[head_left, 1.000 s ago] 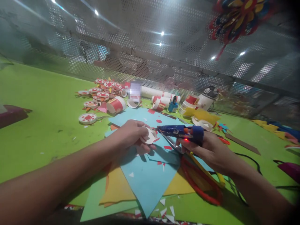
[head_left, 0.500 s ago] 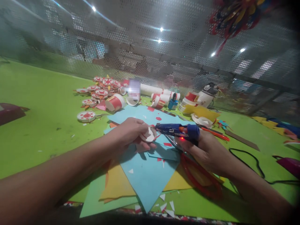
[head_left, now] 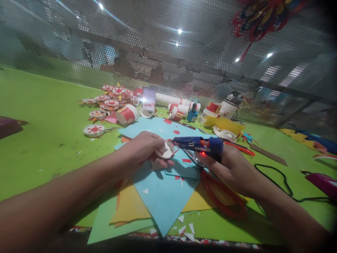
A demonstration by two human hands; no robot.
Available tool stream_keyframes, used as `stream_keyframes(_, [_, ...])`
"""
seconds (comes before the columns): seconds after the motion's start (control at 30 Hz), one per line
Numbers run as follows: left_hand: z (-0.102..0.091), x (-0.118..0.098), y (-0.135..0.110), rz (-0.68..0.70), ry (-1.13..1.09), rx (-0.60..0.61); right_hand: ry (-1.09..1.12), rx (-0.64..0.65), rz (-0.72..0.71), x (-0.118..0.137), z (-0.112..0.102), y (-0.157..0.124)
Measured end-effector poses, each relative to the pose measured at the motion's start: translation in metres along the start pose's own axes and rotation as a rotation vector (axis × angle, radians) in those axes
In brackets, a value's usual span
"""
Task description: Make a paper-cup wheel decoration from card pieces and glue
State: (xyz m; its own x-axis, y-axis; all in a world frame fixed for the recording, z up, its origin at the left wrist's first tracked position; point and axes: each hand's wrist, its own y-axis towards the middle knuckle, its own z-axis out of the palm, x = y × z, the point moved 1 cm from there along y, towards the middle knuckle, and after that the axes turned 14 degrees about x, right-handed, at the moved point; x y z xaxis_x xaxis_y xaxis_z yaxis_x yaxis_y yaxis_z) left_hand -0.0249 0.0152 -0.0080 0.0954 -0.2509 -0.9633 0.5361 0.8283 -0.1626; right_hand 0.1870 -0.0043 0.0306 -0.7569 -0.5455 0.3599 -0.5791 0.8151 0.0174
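My left hand (head_left: 146, 149) is closed around a small white paper disc (head_left: 164, 151), held just above the blue paper sheets (head_left: 163, 193). My right hand (head_left: 231, 167) grips a blue glue gun (head_left: 197, 144) whose nozzle points left and touches the disc's edge. A red light glows under the gun's body. Red-handled scissors (head_left: 223, 196) lie on the paper beneath my right wrist.
Yellow and blue sheets and paper scraps cover the green table (head_left: 47, 140). Finished red-and-white discs (head_left: 110, 102), a red paper cup (head_left: 126, 114), white tubes, a small blue bottle (head_left: 193, 114) and a flask (head_left: 231, 102) stand at the back before a perforated metal wall. A black cord (head_left: 276, 175) runs right.
Both hands stay together with the gun's nozzle at the disc. The view has shifted slightly, and the hands sit a little lower and left.
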Motion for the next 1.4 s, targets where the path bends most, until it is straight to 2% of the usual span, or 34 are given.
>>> stream_keyframes(0.4, [0.001, 0.001, 0.001, 0.000, 0.060, -0.007, -0.060, 0.003, -0.016, 0.001, 0.005, -0.001])
stream_keyframes(0.5, [0.002, 0.002, 0.001, 0.002, 0.050, -0.003, -0.074, -0.018, -0.024, 0.002, 0.004, -0.001])
stream_keyframes(0.67, [0.002, 0.003, 0.001, -0.043, -0.036, -0.073, -0.091, -0.055, 0.001, -0.001, 0.001, -0.001])
stream_keyframes(0.87, [0.003, 0.000, -0.001, -0.002, -0.003, -0.081, -0.139, -0.106, 0.019, -0.007, -0.001, -0.002])
stream_keyframes(1.03, [0.006, -0.003, -0.001, -0.029, 0.000, -0.111, -0.254, -0.222, 0.068, -0.027, -0.003, 0.009])
stream_keyframes(1.17, [0.006, -0.002, 0.000, -0.019, 0.021, -0.107, -0.283, -0.243, 0.168, -0.052, -0.004, 0.021])
stream_keyframes(1.27, [0.004, -0.003, 0.000, 0.005, 0.044, -0.083, -0.270, -0.174, 0.252, -0.068, -0.001, 0.028])
stream_keyframes(1.4, [0.003, -0.010, -0.004, 0.157, 0.082, -0.127, -0.234, -0.033, 0.254, -0.088, 0.002, 0.031])
